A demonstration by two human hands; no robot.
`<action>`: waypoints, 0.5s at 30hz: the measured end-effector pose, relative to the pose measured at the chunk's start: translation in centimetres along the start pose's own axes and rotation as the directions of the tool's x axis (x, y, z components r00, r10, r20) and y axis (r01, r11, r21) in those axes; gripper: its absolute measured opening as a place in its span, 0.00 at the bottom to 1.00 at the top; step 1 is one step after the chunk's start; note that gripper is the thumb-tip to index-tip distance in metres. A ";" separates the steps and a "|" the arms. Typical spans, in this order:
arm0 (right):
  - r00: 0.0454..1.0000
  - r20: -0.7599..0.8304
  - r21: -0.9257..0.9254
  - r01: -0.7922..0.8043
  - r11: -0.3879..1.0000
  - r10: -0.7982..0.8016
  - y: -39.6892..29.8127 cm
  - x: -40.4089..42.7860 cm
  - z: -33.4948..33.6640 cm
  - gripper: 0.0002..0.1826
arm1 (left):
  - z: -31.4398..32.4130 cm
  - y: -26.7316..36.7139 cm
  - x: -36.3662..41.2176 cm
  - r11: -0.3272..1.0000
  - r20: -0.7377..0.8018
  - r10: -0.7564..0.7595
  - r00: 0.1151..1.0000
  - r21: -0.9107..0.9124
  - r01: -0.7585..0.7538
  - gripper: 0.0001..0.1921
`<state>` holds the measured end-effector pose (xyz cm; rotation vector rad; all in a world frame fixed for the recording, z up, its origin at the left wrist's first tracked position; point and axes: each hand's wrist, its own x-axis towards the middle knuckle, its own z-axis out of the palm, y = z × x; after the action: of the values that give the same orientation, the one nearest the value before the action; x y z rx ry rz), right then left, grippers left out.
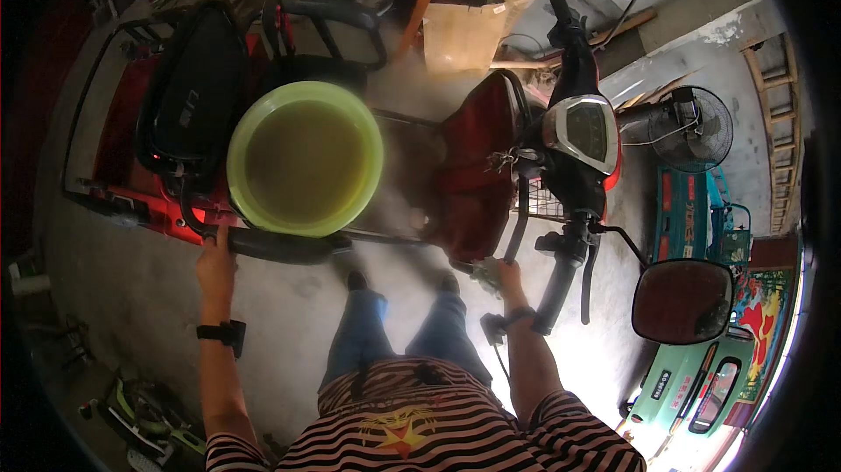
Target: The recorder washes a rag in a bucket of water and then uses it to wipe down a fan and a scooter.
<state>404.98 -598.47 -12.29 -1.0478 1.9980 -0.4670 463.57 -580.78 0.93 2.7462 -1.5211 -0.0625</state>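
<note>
A red electric tricycle stands before me, with its handlebar and dashboard (583,133) on the right. A green plastic basin (371,163) of murky water rests on its seat area, beside the black backrest (194,91). My left hand (215,255) is at the rear end of the black armrest (282,245), its fingers partly hidden against the red body. My right hand (504,275) grips a pale, wet-looking cloth (485,271) at the lower edge of the red front shield (476,229).
A round mirror (683,301) and the brake lever (589,281) jut out near my right forearm. Behind the tricycle are a cardboard box (460,38) and a wooden table (417,12). A fan (690,130), a teal vehicle (683,215) and a green van (690,386) stand to the right.
</note>
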 end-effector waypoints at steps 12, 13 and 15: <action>0.947 0.080 -0.061 0.315 0.947 -0.310 4.1 3.1 -0.1 0.11 | -0.5 1.2 0.3 0.998 0.032 -0.068 0.997 -0.005 0.068 0.32; 0.864 0.164 -0.155 0.498 0.853 -0.475 3.6 2.4 0.2 0.11 | -0.2 0.6 0.0 0.997 0.002 -0.078 0.997 -0.002 0.078 0.32; 0.776 0.284 -0.270 0.628 0.730 -0.563 -0.9 -1.6 0.5 0.11 | 0.0 -0.5 -1.5 0.993 -0.011 -0.120 0.993 0.018 0.120 0.33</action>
<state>406.40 -597.70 -11.25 -1.9191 1.5674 -0.3248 463.26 -579.25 0.95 2.8450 -1.3600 -0.0345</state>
